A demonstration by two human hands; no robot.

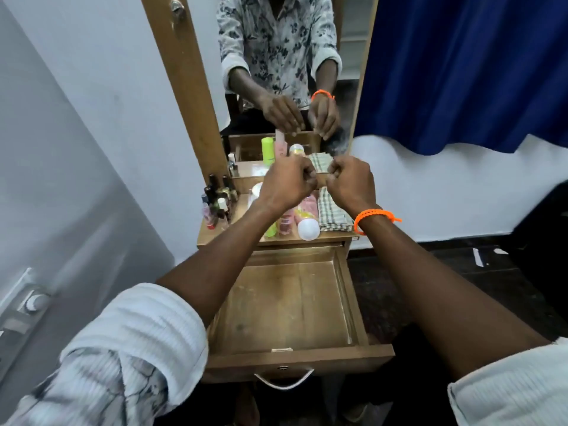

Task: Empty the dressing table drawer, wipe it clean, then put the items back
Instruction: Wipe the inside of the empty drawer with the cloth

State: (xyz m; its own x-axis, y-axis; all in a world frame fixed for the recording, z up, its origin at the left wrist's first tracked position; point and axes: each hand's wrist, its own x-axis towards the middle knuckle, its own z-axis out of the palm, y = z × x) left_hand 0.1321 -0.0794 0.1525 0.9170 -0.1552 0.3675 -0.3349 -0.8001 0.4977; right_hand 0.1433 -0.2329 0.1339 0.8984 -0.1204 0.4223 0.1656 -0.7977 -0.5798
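Two bare forearms in view, sleeves rolled back above the elbows. Left sleeve [129, 348]: pale white cloth with fine ribbing on the turned-back cuff, grey-black floral print on the outer face. Right sleeve [510, 392]: same pale ribbed cloth, only the cuff visible at the lower corner. Orange braided cord band [373, 218] round the right wrist, knotted, loose ends sticking out sideways. No rings or watch visible.
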